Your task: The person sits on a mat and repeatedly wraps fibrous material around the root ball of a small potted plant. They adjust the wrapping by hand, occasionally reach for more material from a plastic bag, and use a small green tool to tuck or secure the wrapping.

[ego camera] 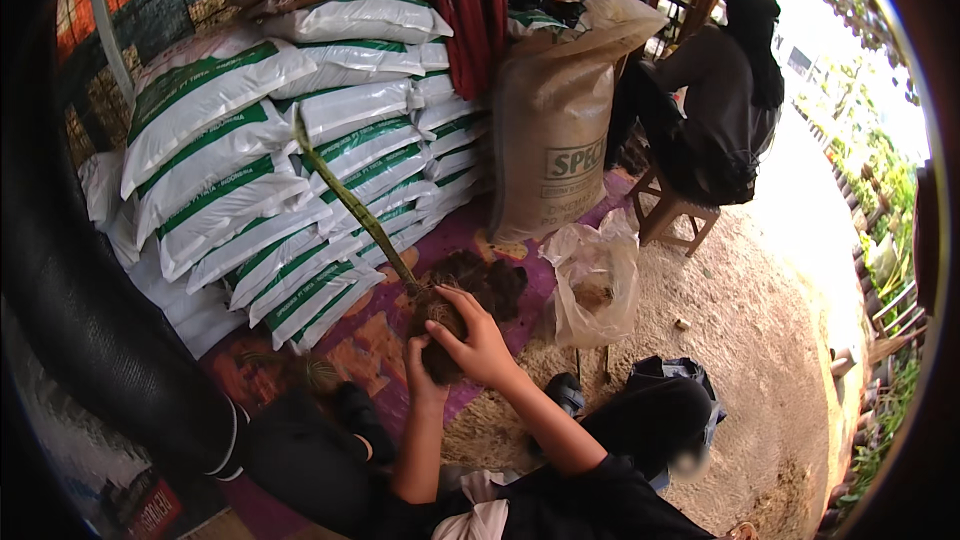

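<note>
A brown root ball (439, 364) with fine roots showing sits between my two hands. My left hand (423, 373) cups it from the left and below, while my right hand (480, 341) wraps over its top and right side. Out of the root ball rises one long, narrow green leaf (358, 214), apparently a snake plant, leaning up and to the left. Just beyond my hands, a heap of dark soil (491, 281) lies on a purple and orange mat (371, 349). The palms and the underside of the root ball are hidden.
White and green sacks (225, 135) are stacked at the left. Behind the soil stands a large tan sack (551, 142); nearer is a translucent plastic bag (600, 300) with brown material. A person (727, 105) sits on a stool (670, 214). A black plastic bag (671, 369) lies by my knee.
</note>
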The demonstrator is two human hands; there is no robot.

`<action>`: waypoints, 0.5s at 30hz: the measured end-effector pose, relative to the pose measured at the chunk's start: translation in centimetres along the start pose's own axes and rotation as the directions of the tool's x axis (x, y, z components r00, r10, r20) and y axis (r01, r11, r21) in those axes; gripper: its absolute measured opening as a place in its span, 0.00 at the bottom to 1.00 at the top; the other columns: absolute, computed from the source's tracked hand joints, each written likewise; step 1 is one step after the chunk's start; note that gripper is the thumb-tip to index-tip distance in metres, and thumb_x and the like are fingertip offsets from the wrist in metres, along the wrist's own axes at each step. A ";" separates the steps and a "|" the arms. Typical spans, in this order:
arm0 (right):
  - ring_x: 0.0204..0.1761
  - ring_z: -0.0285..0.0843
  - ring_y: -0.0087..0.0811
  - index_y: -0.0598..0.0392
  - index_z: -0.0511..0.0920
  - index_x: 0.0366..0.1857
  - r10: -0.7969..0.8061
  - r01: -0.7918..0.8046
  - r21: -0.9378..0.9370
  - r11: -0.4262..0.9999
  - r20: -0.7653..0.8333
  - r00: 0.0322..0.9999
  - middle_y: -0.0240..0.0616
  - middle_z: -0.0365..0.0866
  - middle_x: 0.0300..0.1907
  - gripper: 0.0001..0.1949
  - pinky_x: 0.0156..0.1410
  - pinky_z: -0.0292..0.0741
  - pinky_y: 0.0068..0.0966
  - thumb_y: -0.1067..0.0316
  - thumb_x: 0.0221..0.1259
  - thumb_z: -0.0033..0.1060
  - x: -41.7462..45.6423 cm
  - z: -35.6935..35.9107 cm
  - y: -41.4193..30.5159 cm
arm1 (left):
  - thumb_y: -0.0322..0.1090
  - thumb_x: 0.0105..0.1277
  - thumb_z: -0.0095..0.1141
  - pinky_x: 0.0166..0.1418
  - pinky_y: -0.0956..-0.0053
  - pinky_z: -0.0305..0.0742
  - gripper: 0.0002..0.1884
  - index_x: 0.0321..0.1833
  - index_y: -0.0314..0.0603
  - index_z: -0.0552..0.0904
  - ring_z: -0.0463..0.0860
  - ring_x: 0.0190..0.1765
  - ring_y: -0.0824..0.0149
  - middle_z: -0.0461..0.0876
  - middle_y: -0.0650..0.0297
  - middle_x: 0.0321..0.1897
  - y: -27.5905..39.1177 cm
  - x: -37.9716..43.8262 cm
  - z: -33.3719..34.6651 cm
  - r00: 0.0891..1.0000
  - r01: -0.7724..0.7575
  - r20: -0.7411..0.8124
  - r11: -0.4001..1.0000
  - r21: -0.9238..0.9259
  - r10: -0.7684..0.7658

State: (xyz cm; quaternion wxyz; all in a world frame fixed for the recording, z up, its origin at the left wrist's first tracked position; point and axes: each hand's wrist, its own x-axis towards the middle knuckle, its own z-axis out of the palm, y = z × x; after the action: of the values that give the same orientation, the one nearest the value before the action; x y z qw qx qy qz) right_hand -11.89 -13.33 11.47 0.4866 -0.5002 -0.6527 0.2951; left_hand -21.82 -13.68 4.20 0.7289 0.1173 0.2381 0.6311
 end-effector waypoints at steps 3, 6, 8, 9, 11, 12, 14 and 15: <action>0.52 0.70 0.26 0.58 0.68 0.56 0.176 -0.162 0.356 0.920 -0.006 0.984 0.39 0.75 0.48 0.24 0.58 0.66 0.23 0.65 0.55 0.62 -1.1 0.2 1.2 | 0.40 0.57 0.48 0.50 0.68 0.74 0.19 0.49 0.38 0.74 0.77 0.48 0.63 0.76 0.59 0.45 0.1 -0.7 0.8 0.994 0.071 -0.081 0.997 -0.008 -0.071; 0.52 0.70 0.27 0.59 0.68 0.57 0.281 -0.262 0.553 0.791 0.052 0.958 0.38 0.74 0.50 0.27 0.59 0.65 0.24 0.65 0.52 0.64 -1.7 0.1 1.4 | 0.40 0.57 0.49 0.51 0.67 0.73 0.20 0.50 0.38 0.73 0.76 0.49 0.62 0.75 0.58 0.46 0.3 -1.3 1.7 0.985 0.091 -0.143 0.996 -0.025 -0.094; 0.53 0.70 0.27 0.59 0.67 0.57 0.347 -0.349 0.664 0.661 0.142 0.927 0.37 0.73 0.51 0.28 0.59 0.65 0.24 0.66 0.50 0.66 -1.9 -0.3 2.1 | 0.40 0.56 0.50 0.52 0.66 0.73 0.21 0.52 0.37 0.73 0.76 0.50 0.62 0.75 0.57 0.46 0.3 -1.4 2.0 0.985 0.061 -0.163 0.998 -0.004 -0.061; 0.53 0.69 0.27 0.58 0.67 0.57 0.330 -0.333 0.667 0.666 0.137 0.934 0.37 0.73 0.51 0.29 0.60 0.65 0.24 0.66 0.49 0.66 -1.9 -0.4 2.3 | 0.40 0.56 0.50 0.53 0.66 0.73 0.21 0.52 0.37 0.72 0.76 0.51 0.61 0.75 0.57 0.47 0.1 -1.2 1.6 0.989 0.049 -0.139 0.999 0.012 -0.046; 0.54 0.69 0.27 0.57 0.66 0.58 0.296 -0.302 0.674 0.675 0.127 0.947 0.37 0.72 0.52 0.30 0.60 0.65 0.25 0.66 0.48 0.68 -1.9 -0.6 2.8 | 0.39 0.56 0.51 0.53 0.65 0.72 0.23 0.54 0.37 0.71 0.75 0.52 0.61 0.74 0.57 0.48 -0.4 -0.4 0.8 0.996 0.023 -0.089 0.999 0.041 -0.020; 0.54 0.69 0.27 0.57 0.66 0.57 0.297 -0.289 0.684 0.670 0.110 0.949 0.37 0.72 0.52 0.30 0.60 0.65 0.25 0.67 0.47 0.68 -2.0 -0.7 3.2 | 0.39 0.56 0.51 0.53 0.65 0.72 0.23 0.55 0.37 0.71 0.75 0.52 0.61 0.74 0.57 0.48 -0.9 -0.1 0.5 0.995 0.033 -0.091 0.998 0.056 -0.028; 0.54 0.68 0.27 0.56 0.66 0.56 0.296 -0.263 0.711 0.652 0.080 0.952 0.37 0.72 0.51 0.30 0.59 0.65 0.25 0.67 0.47 0.68 -2.1 -0.6 4.0 | 0.38 0.56 0.52 0.54 0.66 0.72 0.24 0.56 0.37 0.70 0.75 0.52 0.62 0.73 0.58 0.48 -1.2 0.4 0.4 0.994 0.046 -0.098 0.994 0.095 -0.037; 0.54 0.69 0.27 0.56 0.66 0.56 0.319 -0.274 0.719 0.639 0.076 0.945 0.36 0.72 0.51 0.29 0.59 0.66 0.25 0.67 0.47 0.68 -2.1 -0.7 4.3 | 0.38 0.56 0.53 0.54 0.66 0.72 0.24 0.56 0.37 0.69 0.75 0.52 0.62 0.73 0.58 0.49 -1.4 0.6 0.4 0.995 0.045 -0.099 0.990 0.137 -0.031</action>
State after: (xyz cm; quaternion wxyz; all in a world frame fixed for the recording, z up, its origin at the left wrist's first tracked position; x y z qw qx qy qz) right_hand -9.62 -14.00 7.20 0.6070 -0.3775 -0.3788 0.5879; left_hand -20.34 -13.28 3.75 0.7184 0.1328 0.3188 0.6039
